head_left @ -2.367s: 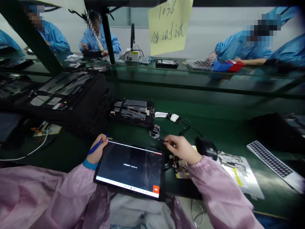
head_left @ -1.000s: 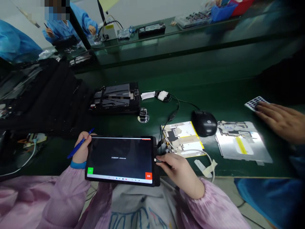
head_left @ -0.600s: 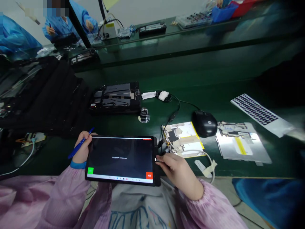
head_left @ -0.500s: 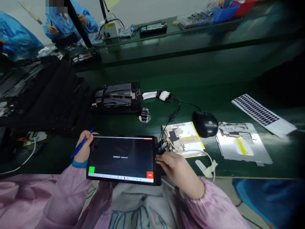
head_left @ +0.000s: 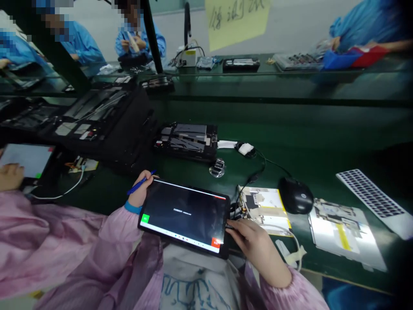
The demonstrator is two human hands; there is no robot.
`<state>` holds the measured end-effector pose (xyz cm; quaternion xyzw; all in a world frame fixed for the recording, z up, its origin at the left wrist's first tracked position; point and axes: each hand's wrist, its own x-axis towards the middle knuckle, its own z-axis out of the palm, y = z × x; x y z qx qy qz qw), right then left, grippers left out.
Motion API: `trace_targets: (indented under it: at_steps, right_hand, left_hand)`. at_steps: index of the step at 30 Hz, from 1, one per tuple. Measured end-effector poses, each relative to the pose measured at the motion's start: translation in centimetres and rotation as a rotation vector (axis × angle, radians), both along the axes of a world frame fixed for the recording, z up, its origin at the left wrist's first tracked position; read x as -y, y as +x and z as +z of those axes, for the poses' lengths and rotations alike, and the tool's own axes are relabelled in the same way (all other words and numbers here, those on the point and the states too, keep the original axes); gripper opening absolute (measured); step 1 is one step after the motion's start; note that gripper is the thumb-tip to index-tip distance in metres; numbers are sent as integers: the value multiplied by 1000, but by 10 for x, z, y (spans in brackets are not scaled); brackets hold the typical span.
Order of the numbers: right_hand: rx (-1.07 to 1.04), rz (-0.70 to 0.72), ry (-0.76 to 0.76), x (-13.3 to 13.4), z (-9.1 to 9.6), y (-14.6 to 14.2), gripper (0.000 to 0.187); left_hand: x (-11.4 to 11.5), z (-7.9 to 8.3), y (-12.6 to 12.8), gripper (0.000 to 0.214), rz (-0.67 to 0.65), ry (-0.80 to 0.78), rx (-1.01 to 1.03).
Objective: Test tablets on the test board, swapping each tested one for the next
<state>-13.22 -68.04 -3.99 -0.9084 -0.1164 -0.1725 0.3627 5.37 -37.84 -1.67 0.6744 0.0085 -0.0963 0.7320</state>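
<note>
A tablet (head_left: 185,215), tilted in front of my body, shows a dark screen with a line of small text, a green square and a red square in its lower corners. My left hand (head_left: 139,189) grips its left edge and also keeps a blue pen (head_left: 138,184) between the fingers. At the right edge, my right hand (head_left: 254,243) is closed in a pinch against the side; what the fingertips hold, if anything, is too small to make out. Cables run by that edge to a board with a white-and-yellow battery (head_left: 267,206) beside my right hand.
A black mouse (head_left: 296,196), a metal plate with a board (head_left: 346,237) and a label sheet (head_left: 371,198) lie right. Behind are an opened device (head_left: 189,140) and a small stamp-like block (head_left: 218,165). Stacked black trays (head_left: 106,125) and a neighbour's hand (head_left: 11,175) are left.
The view has shifted left and up, so everything on the bench appears further right and lower. The tablet now looks more tilted. Both hands keep their places on it.
</note>
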Motion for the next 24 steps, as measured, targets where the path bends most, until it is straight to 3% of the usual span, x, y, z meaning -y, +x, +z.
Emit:
trace_targets:
  at_steps: [8, 17, 21, 24]
  right_hand:
    - [-19, 2, -122, 0, 1, -8, 30]
    - [15, 28, -291, -6, 15, 0, 30]
    - [29, -26, -422, -12, 17, -1, 32]
    - [-24, -128, -341, -8, 20, -6, 30]
  left_hand:
    - [-1, -7, -4, 33, -45, 3, 13]
    - [-3, -6, -9, 33, -70, 12, 13]
    - [-6, -8, -9, 34, -82, 29, 27]
    - [-8, -8, -9, 31, -75, 81, 64]
